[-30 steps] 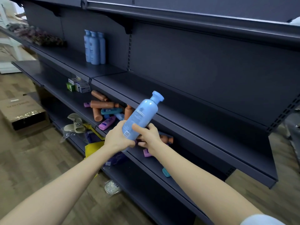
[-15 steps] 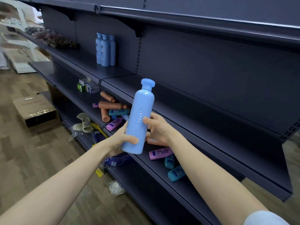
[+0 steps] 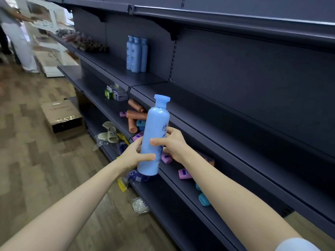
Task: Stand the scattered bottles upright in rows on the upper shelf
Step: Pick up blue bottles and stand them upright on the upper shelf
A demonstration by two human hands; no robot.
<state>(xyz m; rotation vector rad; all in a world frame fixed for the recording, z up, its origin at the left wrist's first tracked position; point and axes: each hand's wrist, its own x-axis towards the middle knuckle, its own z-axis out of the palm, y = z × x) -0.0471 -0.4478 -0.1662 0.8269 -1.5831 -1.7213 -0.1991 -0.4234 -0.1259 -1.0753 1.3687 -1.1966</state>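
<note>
The blue bottle, tilted a second ago with its cap leaning right, is now held nearly upright, and the right hand has brought its thumb round onto the front. The bottle is in the air before the lower shelf, below the upper shelf, not yet set down. On that upper level, further left, three matching bottles stand upright together. Behind the hands, brown bottles, purple bottles and teal bottles lie scattered on the lower shelf. A cardboard box sits on the wooden floor, with sandals near the shelving's foot. Both bare arms reach forward. The left hand has its grip round the bottle's lower body, thumb across the front; the right hand's grip wraps the middle.
</note>
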